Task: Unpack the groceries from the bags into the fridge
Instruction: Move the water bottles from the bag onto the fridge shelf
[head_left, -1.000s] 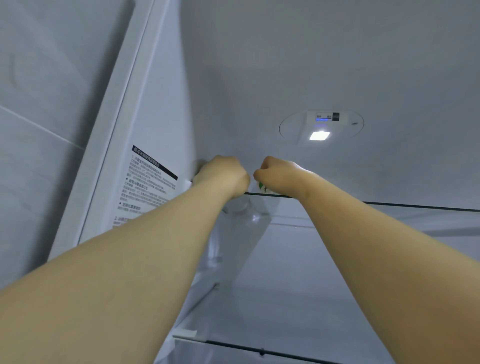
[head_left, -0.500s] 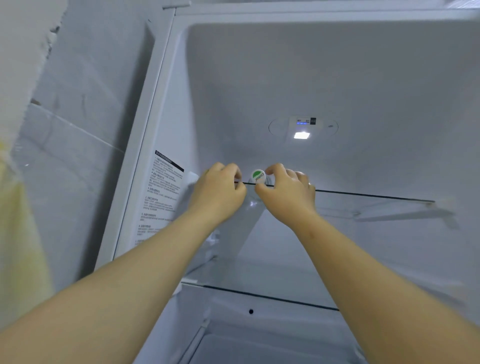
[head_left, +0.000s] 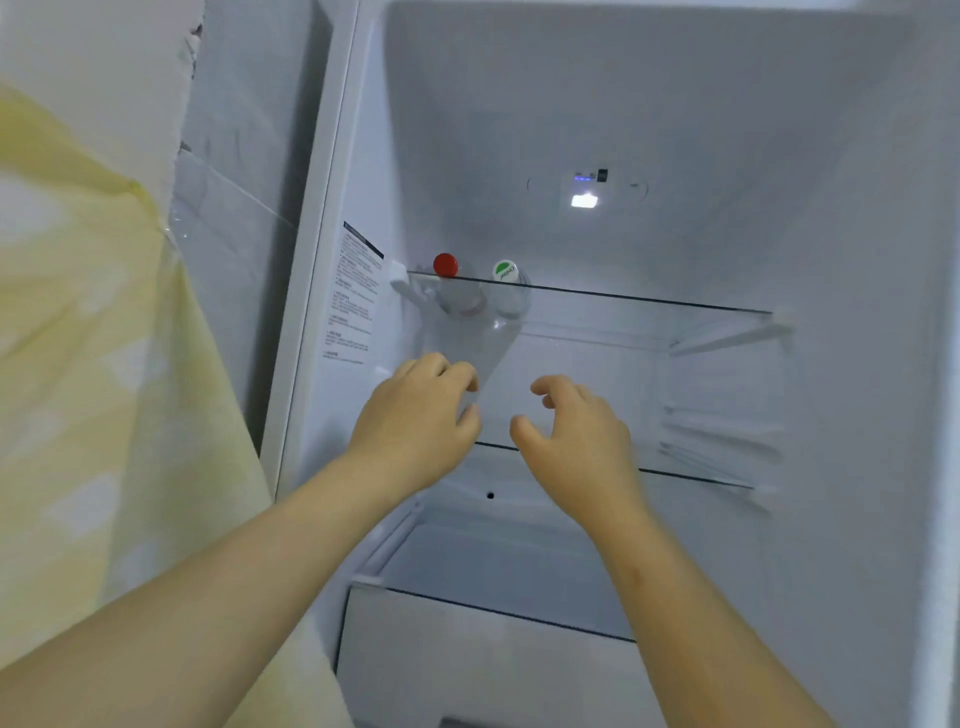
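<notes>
The left grip (head_left: 415, 415) and right grip (head_left: 576, 431) have drawn back from the green-capped bottle (head_left: 505, 271) and now hang loosely curled, holding nothing. That clear bottle lies beside a red-capped bottle (head_left: 445, 265) at the left end of the top glass shelf (head_left: 649, 302) in the fridge (head_left: 675, 104), caps facing near. Both bottles lie farther in and higher than the grips, apart from them.

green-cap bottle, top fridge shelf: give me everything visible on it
The green-cap bottle is clear plastic, its cap white with a green mark and small print. It seems to lie on its side on the top glass shelf, cap toward the front edge, body seen through the glass. It sits beside the red-cap bottle; contact unclear. Neither the left hand nor the right hand touches it.
</notes>
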